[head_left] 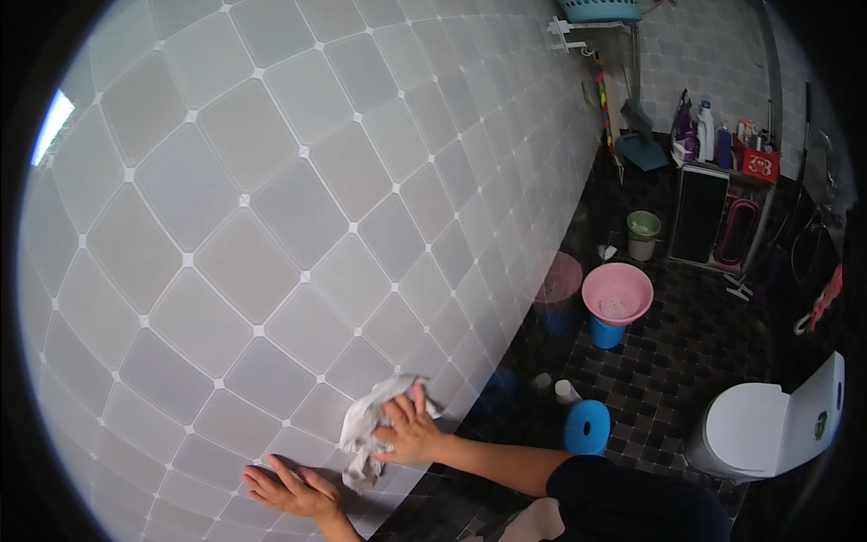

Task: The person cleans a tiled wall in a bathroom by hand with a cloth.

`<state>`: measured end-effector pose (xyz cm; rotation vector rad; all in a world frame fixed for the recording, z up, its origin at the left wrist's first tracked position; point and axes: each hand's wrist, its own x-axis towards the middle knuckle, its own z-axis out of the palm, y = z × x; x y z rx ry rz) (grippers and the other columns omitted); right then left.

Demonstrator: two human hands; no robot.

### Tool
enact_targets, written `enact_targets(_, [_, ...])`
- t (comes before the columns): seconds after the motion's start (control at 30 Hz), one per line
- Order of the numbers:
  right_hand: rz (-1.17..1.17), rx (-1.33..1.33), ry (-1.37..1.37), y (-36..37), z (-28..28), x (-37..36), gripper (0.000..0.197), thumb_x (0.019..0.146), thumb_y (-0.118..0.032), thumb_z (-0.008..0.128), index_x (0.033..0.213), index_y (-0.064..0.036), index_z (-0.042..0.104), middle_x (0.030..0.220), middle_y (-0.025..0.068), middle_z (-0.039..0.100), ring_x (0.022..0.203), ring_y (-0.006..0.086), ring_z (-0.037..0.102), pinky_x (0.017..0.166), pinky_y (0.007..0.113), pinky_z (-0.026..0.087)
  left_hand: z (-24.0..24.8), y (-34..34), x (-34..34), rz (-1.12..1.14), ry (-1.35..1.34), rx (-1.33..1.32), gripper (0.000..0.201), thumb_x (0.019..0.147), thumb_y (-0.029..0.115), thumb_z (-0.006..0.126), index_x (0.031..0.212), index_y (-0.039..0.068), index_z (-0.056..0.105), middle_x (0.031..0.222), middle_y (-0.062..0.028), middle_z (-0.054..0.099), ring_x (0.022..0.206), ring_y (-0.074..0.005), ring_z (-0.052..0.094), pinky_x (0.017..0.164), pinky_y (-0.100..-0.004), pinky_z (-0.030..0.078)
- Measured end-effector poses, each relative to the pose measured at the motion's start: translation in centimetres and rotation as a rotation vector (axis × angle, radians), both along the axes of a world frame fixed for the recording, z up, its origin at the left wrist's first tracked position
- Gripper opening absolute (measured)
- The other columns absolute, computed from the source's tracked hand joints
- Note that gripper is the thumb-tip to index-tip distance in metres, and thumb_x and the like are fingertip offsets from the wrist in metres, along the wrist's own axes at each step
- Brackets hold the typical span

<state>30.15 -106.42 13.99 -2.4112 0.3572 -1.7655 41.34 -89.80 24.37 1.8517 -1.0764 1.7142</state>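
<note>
A pale grey-white cloth rag point(364, 423), crumpled and hanging in folds, lies against the tiled wall point(248, 235). My right hand point(411, 435) presses it there with the fingers pointing up over the fabric. The thumb and part of the palm are hard to make out against the folds. Lower and to the left, my left hand point(293, 490) rests on the same wall, its fingers stretched out and spread, with nothing in it. The wall has grey diamond-shaped tiles with light joints and a glossy surface.
On the dark tiled floor stand a blue stool point(587, 427), a pink basin point(618, 291) on a blue support, and a green bucket point(642, 233). A white toilet point(745, 429) stands at right. Farther back are a shelf unit point(722, 217) with bottles and a dustpan point(641, 152).
</note>
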Motion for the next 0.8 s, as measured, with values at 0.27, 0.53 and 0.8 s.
enact_targets(0.27, [0.054, -0.148, 0.039, -5.4, 0.3, -2.3, 0.046, 0.066, -0.056, 0.072, 0.101, -0.027, 0.064, 0.142, 0.011, 0.03, 0.137, 0.0345, 0.019, 0.103, 0.071, 0.008, 0.1, 0.0, 0.0, 0.019, -0.018, -0.024, 0.049, 0.096, 0.03, 0.039, 0.138, 0.006, 0.046, 0.147, -0.022, 0.033, 0.138, -0.038, 0.028, 0.113, -0.0495, 0.013])
enact_targets(0.53, [-0.224, -0.083, -0.122, -18.6, 3.8, -8.0, 0.055, 0.074, -0.061, 0.059, 0.109, -0.0181, 0.057, 0.142, 0.0286, 0.026, 0.136, 0.0478, 0.02, 0.104, 0.072, 0.005, -0.1, -1.5, -2.9, 0.088, 0.153, -0.041, 0.054, 0.099, 0.033, 0.04, 0.146, 0.007, 0.032, 0.154, -0.0196, 0.017, 0.142, -0.0352, 0.018, 0.114, -0.0491, 0.009])
enact_targets(0.8, [-0.367, 0.317, -0.112, -30.9, 2.5, -15.6, 0.073, 0.084, -0.044, 0.057, 0.142, -0.0082, 0.03, 0.148, 0.0318, 0.011, 0.139, 0.0479, 0.009, 0.111, 0.059, 0.007, 1.1, -4.6, -7.4, 0.101, 0.271, -0.046, 0.086, 0.088, 0.041, 0.063, 0.149, 0.002, 0.016, 0.154, -0.0232, 0.008, 0.143, -0.0391, 0.013, 0.111, -0.0522, 0.018])
